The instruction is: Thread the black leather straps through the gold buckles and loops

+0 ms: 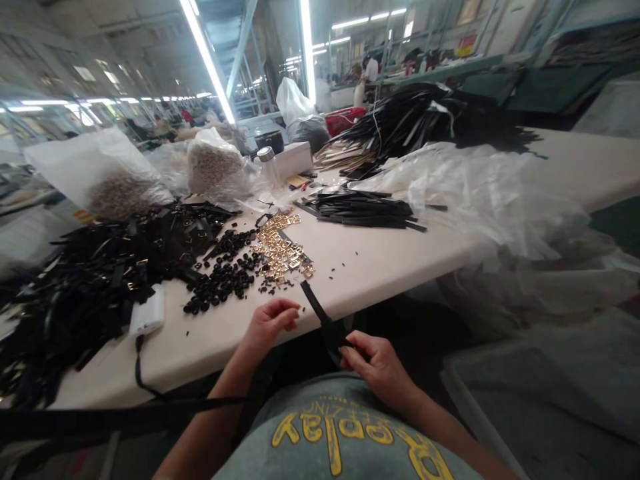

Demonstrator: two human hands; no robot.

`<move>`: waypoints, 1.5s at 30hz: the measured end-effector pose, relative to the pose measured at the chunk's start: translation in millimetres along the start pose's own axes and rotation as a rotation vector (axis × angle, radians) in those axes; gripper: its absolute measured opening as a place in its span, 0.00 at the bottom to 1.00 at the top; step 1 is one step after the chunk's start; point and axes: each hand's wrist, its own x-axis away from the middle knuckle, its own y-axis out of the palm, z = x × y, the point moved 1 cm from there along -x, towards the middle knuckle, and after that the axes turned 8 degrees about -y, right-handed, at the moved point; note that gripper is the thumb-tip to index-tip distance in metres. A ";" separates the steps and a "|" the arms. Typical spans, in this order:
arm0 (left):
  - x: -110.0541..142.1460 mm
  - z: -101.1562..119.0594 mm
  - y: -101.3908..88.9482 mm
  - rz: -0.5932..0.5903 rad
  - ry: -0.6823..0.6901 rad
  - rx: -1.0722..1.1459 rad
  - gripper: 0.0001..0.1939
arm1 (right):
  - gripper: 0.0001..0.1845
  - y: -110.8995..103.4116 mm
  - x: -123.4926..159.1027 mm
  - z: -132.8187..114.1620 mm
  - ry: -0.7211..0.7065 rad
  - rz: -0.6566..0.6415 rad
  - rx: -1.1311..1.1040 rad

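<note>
My right hand (377, 360) is closed on one end of a black strap (316, 303), in front of my body. The strap's far end reaches up over the table's front edge. Left of the strap is my left hand (274, 323), above the table edge with thumb and fingers drawn together; what they hold, if anything, is too small to make out. Beyond it lie a heap of gold-coloured metal buckles (280, 247), a pile of small black loops (225, 277) and some tiny dark pieces (273, 287).
A pile of black straps with gold fittings (125, 250) covers the table's left side, beside a white power bank (149, 312) with a cable. Loose black strips (367, 208) lie behind, near plastic sheeting (465, 193). Filled plastic bags (215, 163) and a jar (269, 167) stand farther back.
</note>
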 end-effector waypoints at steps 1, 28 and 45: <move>-8.2 2.6 -19.7 0.122 0.055 -0.061 0.11 | 0.15 -0.6 -0.6 0.4 0.006 0.002 0.003; -22.5 4.3 11.6 0.078 -0.007 0.255 0.18 | 0.12 2.3 -16.6 -13.6 0.117 0.099 -0.406; 15.1 -12.9 66.9 -0.166 -0.195 0.458 0.12 | 0.13 3.1 -12.1 -9.1 0.012 0.156 -0.192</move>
